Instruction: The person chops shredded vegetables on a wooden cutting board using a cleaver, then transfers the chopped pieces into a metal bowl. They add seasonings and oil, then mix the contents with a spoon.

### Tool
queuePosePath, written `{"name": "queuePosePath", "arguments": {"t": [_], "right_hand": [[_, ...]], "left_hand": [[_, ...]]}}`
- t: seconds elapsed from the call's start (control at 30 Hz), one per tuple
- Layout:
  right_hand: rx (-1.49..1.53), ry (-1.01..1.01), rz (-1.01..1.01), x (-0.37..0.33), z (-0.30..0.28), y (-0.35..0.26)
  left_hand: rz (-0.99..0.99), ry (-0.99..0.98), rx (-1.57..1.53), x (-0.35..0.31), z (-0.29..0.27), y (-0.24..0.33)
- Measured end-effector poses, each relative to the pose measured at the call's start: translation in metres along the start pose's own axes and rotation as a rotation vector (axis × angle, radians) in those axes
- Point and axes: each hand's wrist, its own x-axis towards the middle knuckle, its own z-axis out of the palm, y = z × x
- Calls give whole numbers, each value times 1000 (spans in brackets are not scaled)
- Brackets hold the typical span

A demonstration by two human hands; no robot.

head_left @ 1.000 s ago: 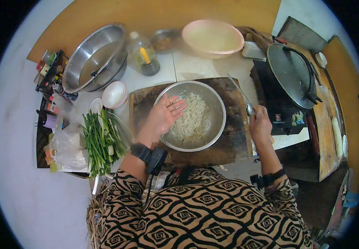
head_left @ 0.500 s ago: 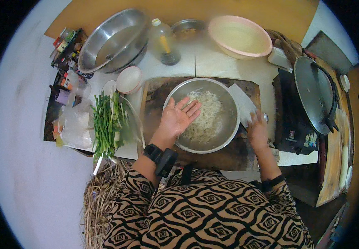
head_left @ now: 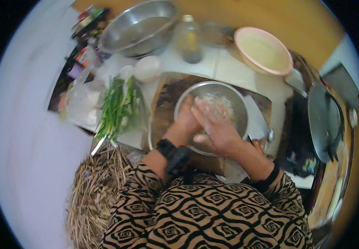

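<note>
A steel mixing bowl [head_left: 246,124] stands on the dark cutting board [head_left: 165,99], with pale thin shreds [head_left: 223,99] inside. Over the bowl's near left part, my left hand [head_left: 186,115] is raised and looks flat, though my other hand partly covers its fingers. Across it lies my right hand [head_left: 219,128], fingers stretched out and touching the left palm; motion blurs both. Neither hand shows anything held. Right of the bowl rests a cleaver, its flat blade [head_left: 256,118] on the board and its wooden handle [head_left: 257,145] beside my right forearm.
Green onions [head_left: 119,108] lie left of the board, near a white bowl [head_left: 147,68] and plastic bags [head_left: 84,101]. Along the back stand a large metal basin [head_left: 123,35], a bottle [head_left: 191,41] and a pink-rimmed basin [head_left: 264,50]. A dark wok [head_left: 322,120] is at the right.
My right hand has come left from beside the cleaver to meet my left hand over the bowl. The whole view has shifted and tilted.
</note>
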Motion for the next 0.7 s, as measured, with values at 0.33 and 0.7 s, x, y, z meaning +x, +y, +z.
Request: {"name": "queuePosePath", "arguments": {"t": [0.33, 0.7], "right_hand": [[-48, -420, 302, -14, 8, 39], [-194, -111, 219, 0, 13, -31]], "left_hand": [[-169, -289, 372, -32, 16, -15], [290, -286, 348, -261, -198, 47]]}}
